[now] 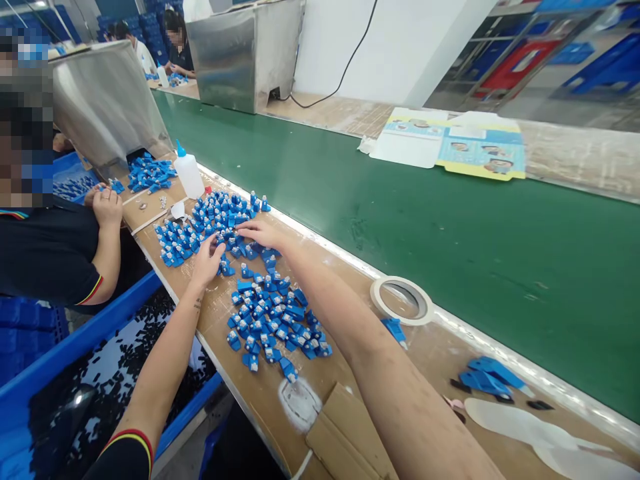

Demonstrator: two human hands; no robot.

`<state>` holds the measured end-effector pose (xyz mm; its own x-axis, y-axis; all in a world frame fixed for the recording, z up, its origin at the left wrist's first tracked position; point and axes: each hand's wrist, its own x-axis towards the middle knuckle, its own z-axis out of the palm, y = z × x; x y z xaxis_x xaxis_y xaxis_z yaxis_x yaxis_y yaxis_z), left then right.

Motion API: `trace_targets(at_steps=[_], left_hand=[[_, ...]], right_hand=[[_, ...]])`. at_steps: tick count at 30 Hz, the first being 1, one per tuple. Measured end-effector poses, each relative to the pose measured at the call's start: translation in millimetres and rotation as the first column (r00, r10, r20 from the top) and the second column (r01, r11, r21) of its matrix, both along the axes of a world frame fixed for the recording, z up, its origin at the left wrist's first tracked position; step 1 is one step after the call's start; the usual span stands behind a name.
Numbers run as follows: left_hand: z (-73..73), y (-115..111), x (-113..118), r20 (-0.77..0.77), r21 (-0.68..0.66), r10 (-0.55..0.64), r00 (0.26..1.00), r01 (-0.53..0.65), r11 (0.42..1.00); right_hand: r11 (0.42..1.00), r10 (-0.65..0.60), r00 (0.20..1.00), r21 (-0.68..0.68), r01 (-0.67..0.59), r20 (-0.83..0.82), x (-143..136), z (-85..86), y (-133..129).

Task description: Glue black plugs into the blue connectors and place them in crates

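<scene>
Many small blue plastic pieces with whitish tips (220,212) stand in a cluster on the brown work surface, and both my hands reach into its near side. At the cluster's lower edge is my left hand (205,262), its thumb and forefinger apart beside the pieces; no held piece shows. My right hand (263,233) comes from the other side, fingers stretched out and touching or just over the pieces. The fingertips of the two hands face each other with blue pieces between them. A second group of the same blue pieces (270,313) lies nearer, below my forearms.
A white bottle with blue nozzle (189,173) stands behind the cluster. Alongside runs a green conveyor belt (320,180). A tape roll (401,300) lies by its edge, cardboard (345,433) nearer. A blue bin (100,347) holds black pieces. At left, a co-worker's hand (107,207) handles blue pieces.
</scene>
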<state>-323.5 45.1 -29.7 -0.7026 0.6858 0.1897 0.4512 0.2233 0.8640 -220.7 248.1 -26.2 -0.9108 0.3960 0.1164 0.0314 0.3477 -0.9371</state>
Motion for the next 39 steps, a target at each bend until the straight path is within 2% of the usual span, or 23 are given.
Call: trace_targets(at_steps=[5,9,13,16,22,26,33,39], left_hand=[[1.3,8,9,0.052,-0.032,-0.081,0.995,0.083,0.996],[2.0,9,22,0.055,-0.024,-0.149,0.987,0.151,0.988],[9.8,4,38,0.032,-0.033,-0.183,0.983,0.184,0.982],[16.3,7,43,0.027,-0.068,-0.254,0.967,0.255,0.965],[26.0,33,43,0.077,-0.115,-0.376,0.923,0.383,0.917],[29.9,53,52,0.158,-0.085,-0.443,0.882,0.459,0.884],[15.6,96,54,0.317,0.051,-0.547,0.774,0.562,0.825],[14.0,107,62,0.421,0.101,-0.548,0.723,0.563,0.82]], right_hand=[[0.998,0.051,0.995,0.028,-0.053,0.084,17,2.5,0],[0.998,0.039,0.987,0.043,-0.046,0.157,35,4.5,-3],[0.995,0.06,0.986,0.065,-0.07,0.157,48,10.8,-14],[0.993,0.063,0.986,0.091,-0.077,0.152,57,11.4,-19],[0.989,-0.068,0.985,0.138,0.046,0.161,90,11.3,-21],[0.976,-0.182,0.972,0.15,0.16,0.149,119,15.2,-29],[0.926,-0.368,0.921,0.144,0.35,0.126,142,-5.9,-25],[0.894,-0.444,0.891,0.121,0.432,0.094,158,-11.5,-35]])
